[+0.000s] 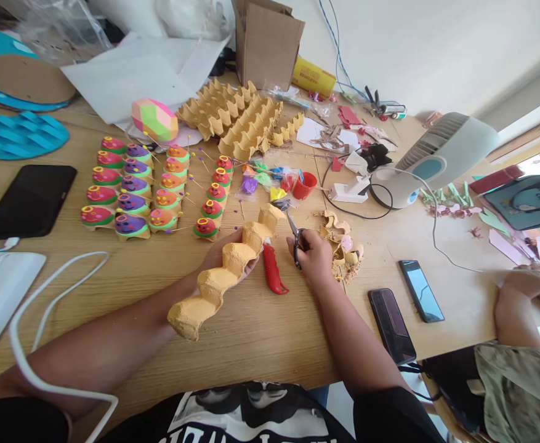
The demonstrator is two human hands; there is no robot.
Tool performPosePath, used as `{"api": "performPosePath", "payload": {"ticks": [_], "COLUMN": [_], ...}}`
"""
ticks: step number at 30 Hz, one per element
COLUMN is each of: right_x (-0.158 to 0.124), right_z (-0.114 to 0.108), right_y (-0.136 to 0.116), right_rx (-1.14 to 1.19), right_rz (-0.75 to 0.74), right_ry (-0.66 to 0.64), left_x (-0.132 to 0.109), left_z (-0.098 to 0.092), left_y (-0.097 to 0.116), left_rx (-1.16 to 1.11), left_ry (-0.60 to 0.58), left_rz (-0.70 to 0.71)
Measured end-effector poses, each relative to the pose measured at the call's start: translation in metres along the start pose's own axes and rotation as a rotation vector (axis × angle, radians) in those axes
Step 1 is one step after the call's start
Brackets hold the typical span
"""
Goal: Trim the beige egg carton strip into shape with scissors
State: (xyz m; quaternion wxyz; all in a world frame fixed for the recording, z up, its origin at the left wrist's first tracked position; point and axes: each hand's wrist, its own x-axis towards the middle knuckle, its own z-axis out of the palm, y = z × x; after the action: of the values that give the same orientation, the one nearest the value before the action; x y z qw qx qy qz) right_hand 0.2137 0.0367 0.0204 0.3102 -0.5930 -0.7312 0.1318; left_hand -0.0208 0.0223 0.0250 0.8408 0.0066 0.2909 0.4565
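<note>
A strip of egg carton (218, 278), tan and bumpy, lies tilted in my left hand (223, 251), whose fingers are mostly hidden behind it. My right hand (316, 257) is closed around the black handles of a pair of scissors (296, 237). The blades stand slightly apart, close to the strip's far end. Between my hands a red-handled cutter (274, 269) rests on the table. Right of the scissors is a heap of carton scraps (341, 243). Rows of painted carton cups with faces (133, 184) stand at the left, beyond my left arm.
Uncut egg trays (251, 126) lie at the back, near a red cup (304, 186) and bags of coloured clay (250, 184). A white fan (436, 154) and two phones (392, 325) are to the right, beside another person's hands (531, 283). A white cable (24, 363) crosses my left arm.
</note>
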Motion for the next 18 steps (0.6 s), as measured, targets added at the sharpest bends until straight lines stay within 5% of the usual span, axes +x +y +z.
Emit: {"api": "performPosePath", "payload": {"ticks": [6,12,18], "right_x": [0.0,0.001,-0.004], "right_z": [0.002,0.005,0.003], "right_y": [-0.004,-0.005,-0.011], "right_rx": [-0.012,-0.048,-0.04], "right_rz": [-0.128,-0.205,-0.27], "right_ry": [0.001,-0.138,-0.228], "left_x": [0.0,-0.002,-0.003], "left_z": [0.002,0.007,0.01], "left_y": [0.002,-0.002,-0.009], "left_rx": [0.012,0.098,0.108], "left_ry": [0.002,0.048,-0.027], "left_rz": [-0.025,0.011,0.069]}}
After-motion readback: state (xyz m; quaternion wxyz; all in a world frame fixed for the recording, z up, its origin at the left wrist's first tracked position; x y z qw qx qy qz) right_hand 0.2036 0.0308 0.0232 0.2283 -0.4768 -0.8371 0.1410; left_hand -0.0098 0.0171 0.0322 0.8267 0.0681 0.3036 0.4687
